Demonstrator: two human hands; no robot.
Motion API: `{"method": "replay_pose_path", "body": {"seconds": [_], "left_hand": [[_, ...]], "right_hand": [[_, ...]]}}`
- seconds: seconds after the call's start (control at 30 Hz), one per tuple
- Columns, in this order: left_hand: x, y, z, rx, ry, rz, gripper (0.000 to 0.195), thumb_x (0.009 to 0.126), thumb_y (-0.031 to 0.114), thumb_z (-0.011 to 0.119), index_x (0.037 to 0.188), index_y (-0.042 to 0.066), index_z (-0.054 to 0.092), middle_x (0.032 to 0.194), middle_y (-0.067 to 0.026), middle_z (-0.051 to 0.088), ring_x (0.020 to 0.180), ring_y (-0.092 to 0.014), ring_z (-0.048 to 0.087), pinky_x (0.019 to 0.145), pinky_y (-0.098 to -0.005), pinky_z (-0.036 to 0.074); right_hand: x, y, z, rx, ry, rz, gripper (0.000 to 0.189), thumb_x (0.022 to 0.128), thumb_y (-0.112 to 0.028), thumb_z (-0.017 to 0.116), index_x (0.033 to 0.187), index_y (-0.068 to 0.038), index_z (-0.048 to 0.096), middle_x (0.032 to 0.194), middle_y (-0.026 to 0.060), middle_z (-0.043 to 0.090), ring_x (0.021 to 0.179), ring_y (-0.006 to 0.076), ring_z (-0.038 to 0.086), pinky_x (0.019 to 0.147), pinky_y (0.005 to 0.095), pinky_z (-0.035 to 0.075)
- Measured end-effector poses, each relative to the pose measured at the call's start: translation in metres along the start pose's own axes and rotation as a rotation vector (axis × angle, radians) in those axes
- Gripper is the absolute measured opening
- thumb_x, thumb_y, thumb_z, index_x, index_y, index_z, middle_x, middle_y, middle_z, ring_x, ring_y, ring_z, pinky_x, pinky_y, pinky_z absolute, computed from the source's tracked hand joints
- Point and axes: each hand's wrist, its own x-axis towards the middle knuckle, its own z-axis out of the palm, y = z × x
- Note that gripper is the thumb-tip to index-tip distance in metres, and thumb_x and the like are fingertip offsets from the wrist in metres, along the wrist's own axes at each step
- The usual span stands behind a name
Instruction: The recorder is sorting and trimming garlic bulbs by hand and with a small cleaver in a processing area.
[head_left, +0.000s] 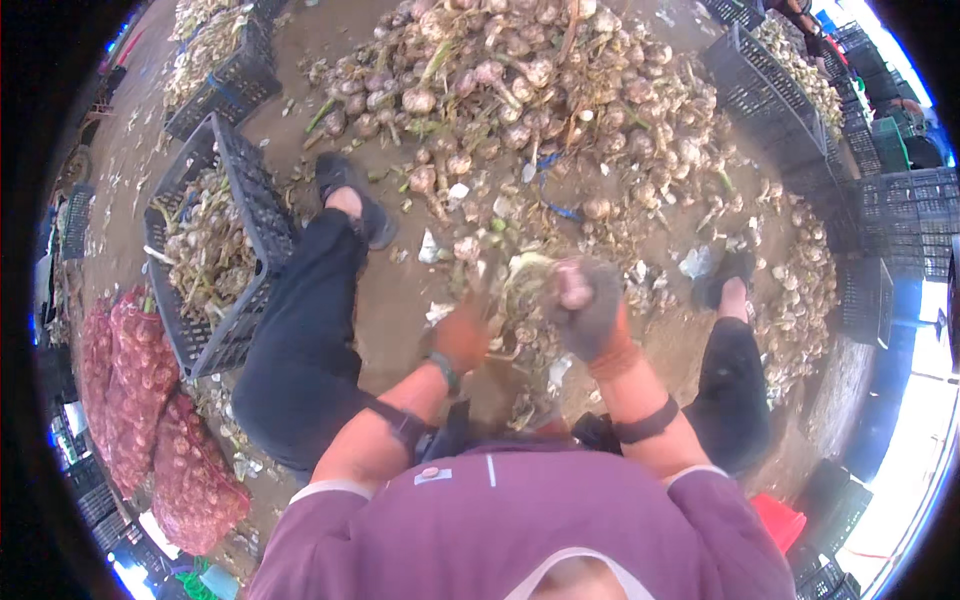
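Observation:
My right hand (596, 315), in a grey and orange work glove, grips a purplish garlic bulb (572, 286) in front of my body. My left hand (460, 337), gloved in orange, is a short way to its left and is blurred by motion. Whether its fingers hold anything is too smeared to make out. Between and below my hands lie garlic stalks and peelings (529, 330) on the dirt floor. Just beyond them a single garlic bulb (466, 248) rests on the ground. The large heap of garlic with stems (517, 90) spreads out past my feet.
A dark plastic crate (262, 195) of garlic stands beside my left leg, near red mesh sacks (135, 390) filled with garlic. More garlic (799, 300) lies along the right. Stacked crates (911, 217) and a red object (778, 520) are farther right. Another person (802, 22) is at upper right.

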Motion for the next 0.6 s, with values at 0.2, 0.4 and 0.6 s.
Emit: {"method": "replay_pose_path", "body": {"seconds": [0.2, 0.4, 0.6], "left_hand": [[0.026, -0.025, 0.002, 0.027, 0.123, -0.11, 0.038, 0.071, 0.022, 0.056, 0.102, 0.001, 0.047, 0.083, -0.0248, 0.058, 0.081, -0.039, 0.056, 0.072, -0.0461, 0.044], [0.026, -0.027, 0.01, 0.026, 0.143, -0.026, 0.032, 0.072, 0.021, 0.057, 0.093, -0.001, 0.049, 0.08, -0.0246, 0.057, 0.077, -0.04, 0.055, 0.068, -0.046, 0.043], [0.034, -0.038, 0.016, 0.062, 0.098, 0.061, 0.034, 0.073, 0.019, 0.056, 0.099, -0.002, 0.052, 0.087, -0.024, 0.058, 0.079, -0.039, 0.055, 0.069, -0.045, 0.044]], "right_hand": [[0.062, -0.079, -0.125, -0.196, 0.242, -0.495, 0.027, 0.084, -0.034, 0.047, 0.089, -0.008, 0.052, 0.078, 0.0033, 0.054, 0.071, 0.0144, 0.051, 0.065, 0.0281, 0.044], [0.15, -0.015, -0.105, -1.748, 0.525, 0.109, 0.078, 0.074, -0.053, 0.051, 0.128, 0.001, 0.032, 0.119, 0.0223, 0.045, 0.109, 0.0325, 0.046, 0.093, 0.0381, 0.036], [0.168, 0.036, -0.117, -1.541, 0.546, 0.081, 0.077, 0.067, -0.048, 0.061, 0.123, -0.001, 0.036, 0.115, 0.0217, 0.049, 0.111, 0.0351, 0.042, 0.091, 0.0401, 0.035]]}}
